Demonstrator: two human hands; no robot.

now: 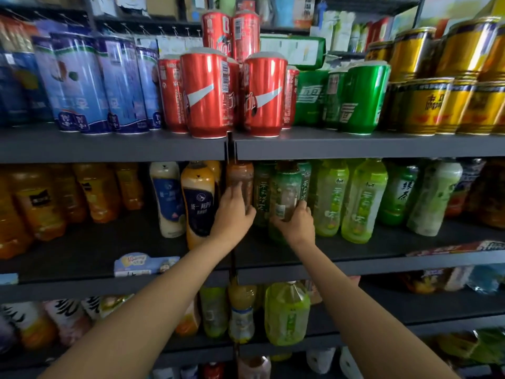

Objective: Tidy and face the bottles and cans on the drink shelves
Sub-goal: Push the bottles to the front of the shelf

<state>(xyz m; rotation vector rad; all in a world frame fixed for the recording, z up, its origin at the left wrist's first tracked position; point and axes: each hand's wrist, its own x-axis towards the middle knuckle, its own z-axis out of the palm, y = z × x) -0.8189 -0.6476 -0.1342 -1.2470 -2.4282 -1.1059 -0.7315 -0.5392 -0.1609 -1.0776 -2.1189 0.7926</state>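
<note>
On the middle shelf (328, 258) my left hand (233, 213) grips a brown drink bottle (240, 177) beside the shelf's centre post. My right hand (296, 224) holds a dark green tea bottle (285, 187) just to the right, fingers wrapped round its lower body. An orange milk-tea bottle with a dark blue label (198, 203) stands left of my left hand. Light green tea bottles (363, 201) stand right of my right hand. Red cans (207, 91), green cans (360, 99) and gold cans (426, 108) line the upper shelf.
Blue cans (79, 83) fill the upper shelf's left. Orange juice bottles (41, 209) sit deep on the middle shelf's left, with bare shelf in front. A price tag holder (144, 265) clips to the shelf edge. Large green bottles (287, 313) stand on the lower shelf.
</note>
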